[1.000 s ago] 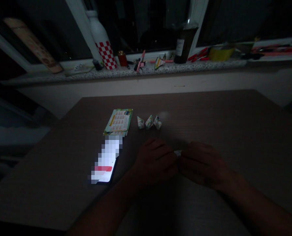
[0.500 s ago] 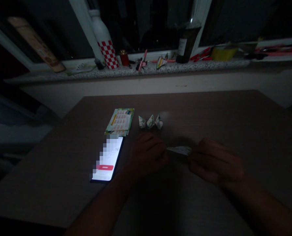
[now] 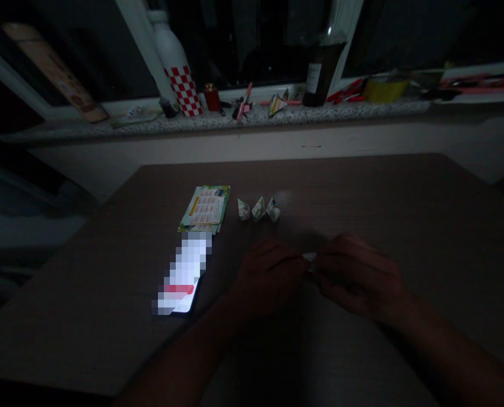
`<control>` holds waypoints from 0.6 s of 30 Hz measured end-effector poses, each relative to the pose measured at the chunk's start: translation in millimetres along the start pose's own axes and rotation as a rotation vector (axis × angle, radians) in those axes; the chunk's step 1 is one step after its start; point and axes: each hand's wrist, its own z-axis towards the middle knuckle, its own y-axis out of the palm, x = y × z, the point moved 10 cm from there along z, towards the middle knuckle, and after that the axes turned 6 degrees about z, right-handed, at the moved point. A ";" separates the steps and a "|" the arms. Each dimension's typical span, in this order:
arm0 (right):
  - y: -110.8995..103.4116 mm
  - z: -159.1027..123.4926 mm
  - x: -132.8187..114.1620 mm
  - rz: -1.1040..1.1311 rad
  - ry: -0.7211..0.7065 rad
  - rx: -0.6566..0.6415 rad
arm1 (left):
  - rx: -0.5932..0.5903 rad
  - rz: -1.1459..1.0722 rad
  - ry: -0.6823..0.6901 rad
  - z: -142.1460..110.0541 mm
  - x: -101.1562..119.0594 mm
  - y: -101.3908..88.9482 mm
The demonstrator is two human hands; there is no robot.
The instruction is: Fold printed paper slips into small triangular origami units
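Between my two hands is a small piece of folded paper [image 3: 309, 260], pale and mostly covered by fingers. My left hand [image 3: 271, 277] pinches its left end, and my right hand [image 3: 357, 274] grips the right end, so only a short bit shows. Just beyond my left hand, three small folded paper shapes [image 3: 258, 210] stand in a row on the table. A stack of printed paper sheets [image 3: 204, 208] lies left of them. The light is dim, and the fingertips are hard to make out.
A lit phone [image 3: 184, 277] lies on the wooden table [image 3: 362, 192], left of my left forearm. Behind the table, a stone windowsill [image 3: 150, 129] carries a red-and-white checkered bottle [image 3: 184, 85], a small red jar [image 3: 211, 98], a dark cup [image 3: 317, 79], pens and a yellow item [image 3: 386, 90].
My hands have come closer together, my left moving right and my right moving slightly left. Less of the folded paper shows between them. The view has shifted a little.
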 end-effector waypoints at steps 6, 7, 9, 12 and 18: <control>-3.7 3.5 5.2 -0.007 0.051 0.026 | 0.078 -0.110 -0.134 -6.6 -14.3 -3.0; -3.9 4.0 4.0 -0.004 0.044 0.033 | 0.083 -0.124 -0.139 -6.9 -14.1 -2.7; -3.7 4.4 1.7 -0.001 0.032 0.051 | 0.081 -0.136 -0.152 -7.0 -13.8 -0.9; -1.9 4.3 -0.8 -0.001 0.028 0.071 | 0.060 -0.122 -0.175 -7.2 -13.8 3.1; -1.1 2.5 1.3 -0.058 0.066 0.114 | 0.014 -0.150 -0.237 -7.2 -14.8 7.7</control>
